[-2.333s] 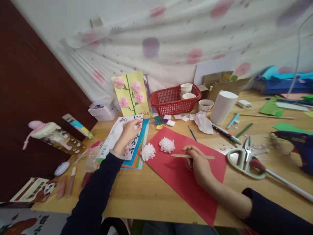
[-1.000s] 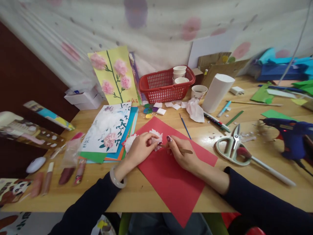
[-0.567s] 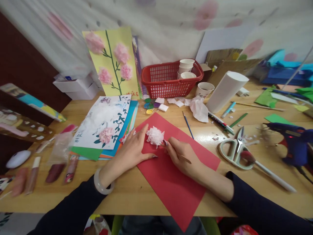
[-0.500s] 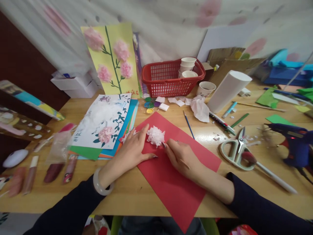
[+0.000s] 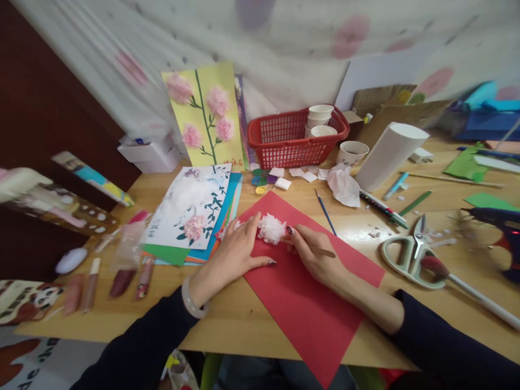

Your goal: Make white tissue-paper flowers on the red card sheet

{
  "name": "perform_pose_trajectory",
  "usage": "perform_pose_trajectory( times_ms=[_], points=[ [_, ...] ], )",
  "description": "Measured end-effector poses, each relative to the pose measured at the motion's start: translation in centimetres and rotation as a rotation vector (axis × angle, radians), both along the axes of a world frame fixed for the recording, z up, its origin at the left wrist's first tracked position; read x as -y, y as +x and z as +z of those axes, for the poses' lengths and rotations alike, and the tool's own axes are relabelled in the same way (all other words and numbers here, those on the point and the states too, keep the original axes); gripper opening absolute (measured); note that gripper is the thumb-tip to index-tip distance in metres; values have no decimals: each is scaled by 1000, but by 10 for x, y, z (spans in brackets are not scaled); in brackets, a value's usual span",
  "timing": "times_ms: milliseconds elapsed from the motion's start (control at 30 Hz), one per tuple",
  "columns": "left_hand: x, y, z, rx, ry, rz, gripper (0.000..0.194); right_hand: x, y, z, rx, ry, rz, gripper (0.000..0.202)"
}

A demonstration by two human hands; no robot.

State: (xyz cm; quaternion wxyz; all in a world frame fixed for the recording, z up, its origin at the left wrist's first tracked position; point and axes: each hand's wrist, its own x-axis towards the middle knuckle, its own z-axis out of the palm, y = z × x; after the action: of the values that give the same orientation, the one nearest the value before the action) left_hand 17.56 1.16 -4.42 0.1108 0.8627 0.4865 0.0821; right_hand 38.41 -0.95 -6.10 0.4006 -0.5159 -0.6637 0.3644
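Note:
A sheet of red paper lies at a slant on the wooden table. On its upper part is a white ruffled paper flower. My left hand rests on the sheet left of this flower, thumb and fingers apart. Another pale flower shows partly behind its fingers. Just right of the white flower, my right hand is closed round a thin wooden stick; the stick's far end is hidden by the fingers near the petals.
Left of the paper lies a floral picture on coloured sheets. Behind stand a yellow flower card and a red basket with paper cups. At right are scissors, a brush and a glue gun.
The view has shifted, so everything sits further right and slightly lower. My right hand has turned, showing more of the stick. My left hand stays on the red paper.

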Motion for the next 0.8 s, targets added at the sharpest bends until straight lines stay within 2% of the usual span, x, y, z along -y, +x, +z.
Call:
perform_pose_trajectory(
  times_ms=[133, 233, 267, 333, 400, 433, 500, 533, 633, 800],
  points=[
    [2, 1, 1, -24, 2, 8, 100, -5, 6, 0, -306, -167, -157, 49],
    [-1, 0, 8, -5, -18, -43, 102, -11, 10, -2, -528, -257, -230, 50],
    [-5, -2, 13, 13, -28, -65, 97, -13, 11, -2, -591, -279, -242, 50],
    [-18, -10, 23, 72, -24, -39, 71, -16, 12, -2, -677, -309, -261, 51],
    [-37, -23, 35, 116, 59, 126, 37, -17, 11, 0, -726, -320, -278, 51],
    [-48, -31, 40, 109, 137, 239, 30, -17, 11, 1, -743, -322, -286, 51],
    [-69, -47, 47, -1, 316, 412, 32, -17, 11, 3, -765, -318, -297, 50],
    [-79, -54, 48, -28, 334, 434, 36, -17, 11, 3, -766, -311, -299, 49],
    [-97, -65, 45, -108, 330, 434, 43, -16, 12, 5, -700, -282, -284, 47],
    [-102, -66, 36, -223, 330, 448, 39, -7, 13, 5, -408, -153, -178, 47]
  ],
)
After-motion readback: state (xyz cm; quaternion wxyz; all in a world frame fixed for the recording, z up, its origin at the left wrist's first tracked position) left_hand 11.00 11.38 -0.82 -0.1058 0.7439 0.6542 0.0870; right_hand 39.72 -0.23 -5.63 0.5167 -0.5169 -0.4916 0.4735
